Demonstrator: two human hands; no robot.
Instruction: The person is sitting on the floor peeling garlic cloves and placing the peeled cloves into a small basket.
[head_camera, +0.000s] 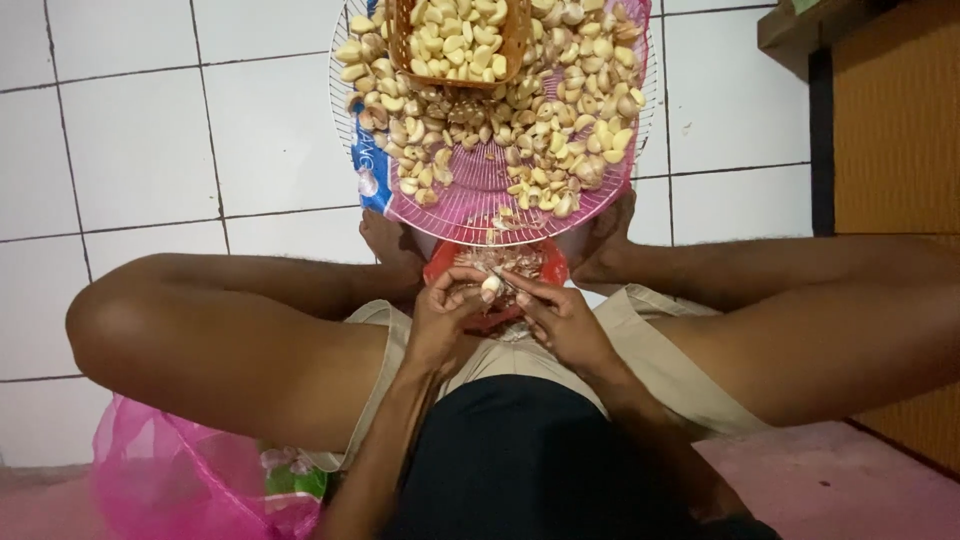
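Observation:
I sit cross-legged on a white tiled floor. My left hand (445, 315) and my right hand (560, 318) meet over my lap, both pinching one pale garlic clove (491, 286) between their fingertips. Just beyond them sits a red bowl (438, 264) holding papery garlic skins (512, 260). In front of it lies a round pink wire tray (480, 195) piled with several unpeeled garlic cloves (560, 110). On top of that pile, an orange basket (515, 40) holds several peeled cloves (455, 40).
My bare knees spread left (200, 330) and right (820, 320), with my feet by the tray. A pink plastic bag (170, 480) lies at lower left. An orange-brown wooden cabinet (895, 120) stands at the right.

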